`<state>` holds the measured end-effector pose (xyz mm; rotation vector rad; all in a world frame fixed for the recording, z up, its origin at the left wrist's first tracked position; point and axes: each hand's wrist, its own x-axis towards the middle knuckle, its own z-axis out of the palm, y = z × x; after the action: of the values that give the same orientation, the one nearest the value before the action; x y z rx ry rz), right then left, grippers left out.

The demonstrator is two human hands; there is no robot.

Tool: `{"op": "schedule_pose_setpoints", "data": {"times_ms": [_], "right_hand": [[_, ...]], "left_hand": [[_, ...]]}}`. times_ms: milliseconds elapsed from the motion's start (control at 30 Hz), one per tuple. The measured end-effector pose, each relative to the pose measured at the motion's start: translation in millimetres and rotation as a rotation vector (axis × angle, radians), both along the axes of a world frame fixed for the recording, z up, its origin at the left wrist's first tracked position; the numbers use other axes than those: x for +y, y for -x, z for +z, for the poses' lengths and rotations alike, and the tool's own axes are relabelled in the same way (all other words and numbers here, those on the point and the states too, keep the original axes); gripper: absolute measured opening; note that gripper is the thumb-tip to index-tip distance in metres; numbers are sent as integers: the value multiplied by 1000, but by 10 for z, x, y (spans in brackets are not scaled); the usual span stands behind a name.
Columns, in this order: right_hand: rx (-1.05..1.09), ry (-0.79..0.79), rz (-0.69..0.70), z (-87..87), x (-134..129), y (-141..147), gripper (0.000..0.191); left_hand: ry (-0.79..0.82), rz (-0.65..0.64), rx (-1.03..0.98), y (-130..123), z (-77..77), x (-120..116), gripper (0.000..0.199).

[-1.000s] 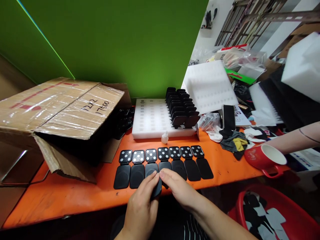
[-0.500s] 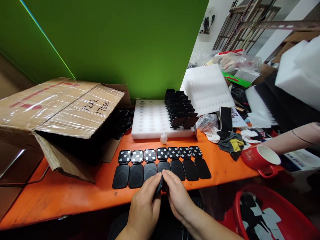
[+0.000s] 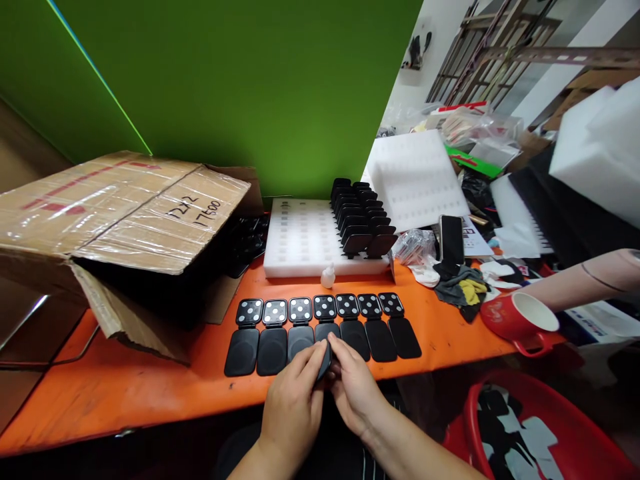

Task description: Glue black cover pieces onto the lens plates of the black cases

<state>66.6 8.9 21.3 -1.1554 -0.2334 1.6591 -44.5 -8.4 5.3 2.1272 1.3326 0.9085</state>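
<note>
Both hands meet at the front edge of the orange table. My left hand (image 3: 295, 400) is closed on a small black plate (image 3: 325, 362), held on edge. The fingers of my right hand (image 3: 354, 387) are closed on the plate's other side. Behind them lies a row of several hinged black pieces (image 3: 273, 351), each with a square upper part bearing light round dots (image 3: 300, 310) and a plain dark lower part. A small translucent bottle (image 3: 328, 276) stands behind the row.
A white foam block (image 3: 300, 247) holds upright black plates (image 3: 357, 243). An open cardboard box (image 3: 135, 207) stands left. At right are a phone (image 3: 451, 239), cloths (image 3: 463, 287), a red mug (image 3: 520, 320) and a red basin (image 3: 473, 427) below.
The black plate has turned so that more of its flat face shows. Both hands have shifted slightly around it.
</note>
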Motion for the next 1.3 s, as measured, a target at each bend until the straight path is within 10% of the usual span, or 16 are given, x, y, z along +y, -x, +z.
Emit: {"op": "schedule_pose_setpoints", "data": {"times_ms": [167, 433, 600, 767, 1300], "right_hand": [[-143, -59, -43, -99, 7, 12, 42], [-76, -148, 306, 49, 114, -267, 45], [-832, -539, 707, 203, 110, -260, 23], [-1333, -700, 715, 257, 107, -175, 22], [-1348, -813, 661, 96, 122, -59, 20]], "left_hand": [[192, 24, -57, -29, -10, 8, 55], [958, 228, -850, 39, -72, 153, 41], [659, 218, -598, 55, -45, 115, 40], [318, 112, -151, 95, 25, 41, 46], [266, 133, -10, 84, 34, 51, 44]]}}
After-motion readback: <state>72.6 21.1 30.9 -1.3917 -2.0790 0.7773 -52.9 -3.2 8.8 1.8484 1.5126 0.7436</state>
